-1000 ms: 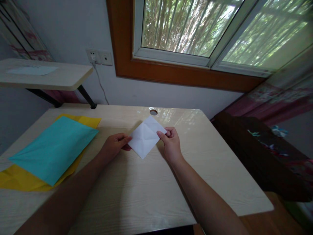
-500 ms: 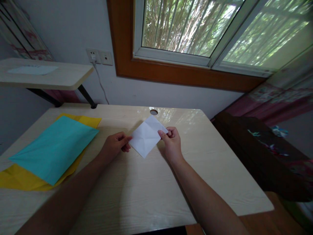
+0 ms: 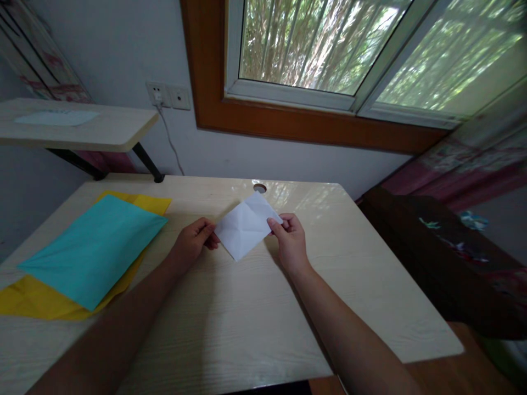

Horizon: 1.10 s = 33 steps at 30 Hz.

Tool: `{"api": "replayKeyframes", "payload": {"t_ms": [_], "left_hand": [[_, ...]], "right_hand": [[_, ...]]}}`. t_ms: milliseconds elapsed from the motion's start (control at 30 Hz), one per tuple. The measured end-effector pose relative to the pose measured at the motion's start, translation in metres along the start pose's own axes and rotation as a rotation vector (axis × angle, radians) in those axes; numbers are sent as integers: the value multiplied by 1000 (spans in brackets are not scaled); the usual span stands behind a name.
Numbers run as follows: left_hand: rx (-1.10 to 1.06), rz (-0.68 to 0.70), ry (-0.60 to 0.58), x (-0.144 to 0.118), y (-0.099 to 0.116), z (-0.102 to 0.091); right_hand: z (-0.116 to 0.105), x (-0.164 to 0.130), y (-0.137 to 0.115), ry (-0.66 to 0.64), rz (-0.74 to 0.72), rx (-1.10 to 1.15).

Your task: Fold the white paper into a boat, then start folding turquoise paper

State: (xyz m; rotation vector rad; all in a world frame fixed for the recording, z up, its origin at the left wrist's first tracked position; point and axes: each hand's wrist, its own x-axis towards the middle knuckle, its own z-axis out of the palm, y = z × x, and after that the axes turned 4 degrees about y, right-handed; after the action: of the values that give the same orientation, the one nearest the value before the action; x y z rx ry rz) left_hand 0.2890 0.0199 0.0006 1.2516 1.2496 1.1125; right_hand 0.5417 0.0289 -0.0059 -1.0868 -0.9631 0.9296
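A small white square of paper [image 3: 246, 226] with crossing fold creases is held like a diamond just above the pale wooden table [image 3: 247, 307]. My left hand [image 3: 190, 244] pinches its left corner between thumb and fingers. My right hand [image 3: 290, 242] pinches its right corner. The paper's near tip points toward me and its far tip reaches close to the round cable hole [image 3: 259, 188] in the tabletop.
A teal sheet [image 3: 93, 248] lies on a yellow sheet [image 3: 39, 300] at the table's left. A raised side shelf [image 3: 78, 127] stands at far left, a wall socket [image 3: 167, 95] with a cable behind it. A window is above, and dark furniture [image 3: 444, 258] stands at right.
Both hands have drawn slightly closer together and the white paper has tilted and lifted a little; its near tip sits higher than before.
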Motion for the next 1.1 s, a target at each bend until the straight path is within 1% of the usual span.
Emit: {"api": "replayKeyframes", "payload": {"t_ms": [167, 333, 400, 533, 633, 800, 933, 1100], "left_hand": [[-9, 12, 56, 2, 4, -3], [-16, 60, 172, 6, 2, -10], [-6, 73, 201, 7, 1, -12], [95, 105, 182, 7, 2, -13], [120, 124, 158, 6, 7, -12], [151, 90, 95, 4, 16, -9], [189, 78, 94, 5, 13, -9], [181, 48, 110, 4, 12, -9]], "right_hand": [[0, -2, -3, -10, 9, -34], [2, -7, -8, -89, 30, -83], [3, -9, -9, -103, 23, -83], [5, -10, -10, -79, -11, -93], [5, -9, -11, -55, -29, -85], [6, -8, -11, -63, -18, -60], [8, -9, -11, -62, -20, -81], [8, -10, -12, -71, -20, -97]]}}
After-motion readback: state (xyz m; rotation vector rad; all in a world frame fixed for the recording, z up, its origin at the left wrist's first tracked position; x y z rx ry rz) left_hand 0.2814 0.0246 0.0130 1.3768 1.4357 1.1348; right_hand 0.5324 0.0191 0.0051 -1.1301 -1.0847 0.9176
